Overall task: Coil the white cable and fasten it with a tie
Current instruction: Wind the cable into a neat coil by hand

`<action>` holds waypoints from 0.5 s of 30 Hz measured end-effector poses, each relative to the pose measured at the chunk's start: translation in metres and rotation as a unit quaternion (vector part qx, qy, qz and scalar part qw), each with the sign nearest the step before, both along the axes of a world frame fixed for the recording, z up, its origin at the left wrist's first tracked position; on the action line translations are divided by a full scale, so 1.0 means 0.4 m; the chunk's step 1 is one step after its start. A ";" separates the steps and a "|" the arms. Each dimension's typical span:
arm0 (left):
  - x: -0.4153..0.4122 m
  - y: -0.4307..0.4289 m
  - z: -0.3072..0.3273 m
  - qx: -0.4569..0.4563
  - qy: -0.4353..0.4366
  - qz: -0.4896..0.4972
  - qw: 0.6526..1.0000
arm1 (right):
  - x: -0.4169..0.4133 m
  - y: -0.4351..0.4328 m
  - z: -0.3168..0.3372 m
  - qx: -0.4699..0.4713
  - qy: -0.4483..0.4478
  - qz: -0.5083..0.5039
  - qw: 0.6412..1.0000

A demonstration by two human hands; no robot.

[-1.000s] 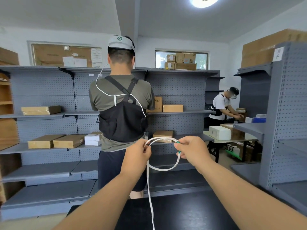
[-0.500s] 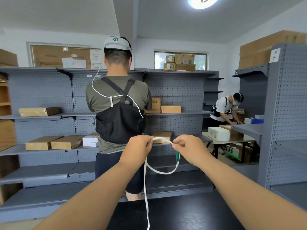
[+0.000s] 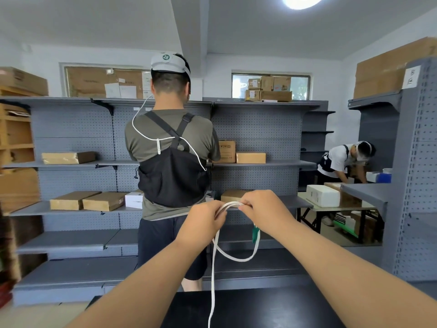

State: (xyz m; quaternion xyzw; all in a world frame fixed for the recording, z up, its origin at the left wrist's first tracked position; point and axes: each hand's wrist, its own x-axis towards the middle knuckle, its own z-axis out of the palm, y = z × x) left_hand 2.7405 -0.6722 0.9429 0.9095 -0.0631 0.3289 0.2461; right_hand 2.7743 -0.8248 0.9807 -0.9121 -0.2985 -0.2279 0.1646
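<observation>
Beyond the far edge of the black table [image 3: 272, 308] a long run of grey shelving [image 3: 260, 129] fills the back wall, its perforated panels carrying a few cardboard boxes [image 3: 250, 157] on the middle shelves. Between the table and that shelving a person in an olive shirt [image 3: 170, 143] stands with their back turned, wearing a dark harness and a white headband. Further from the table, off to its right, a second person [image 3: 340, 159] in a white shirt bends over a low bench that bears a white box [image 3: 322, 195]. Above the table's middle, both bare forearms reach forward and meet. The left hand [image 3: 203, 223] has its fingers curled round the gathered strands of the white cable [image 3: 236, 258], and the right hand [image 3: 264, 209], just beside it and nearly touching, pinches the same strands with curled fingers. The cable shows as a short arch of several flat strands bridging the small gap between the two hands. From there one loop hangs down below the hands, clear of the table top, and swings up again toward the right hand. A single strand drops straight from the left hand down to the table and runs on out of the bottom of the view. The green connector [image 3: 255, 234] hangs below the right hand, on the right side of the loop.
</observation>
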 end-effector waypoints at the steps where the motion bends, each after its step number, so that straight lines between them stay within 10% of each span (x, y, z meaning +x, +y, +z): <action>1: 0.006 -0.004 -0.006 -0.026 0.010 0.001 1.000 | 0.010 -0.007 0.005 0.011 0.001 0.002 1.000; 15: 0.065 -0.061 -0.060 -0.162 0.089 0.002 0.983 | 0.117 -0.106 0.006 0.174 0.027 -0.001 0.984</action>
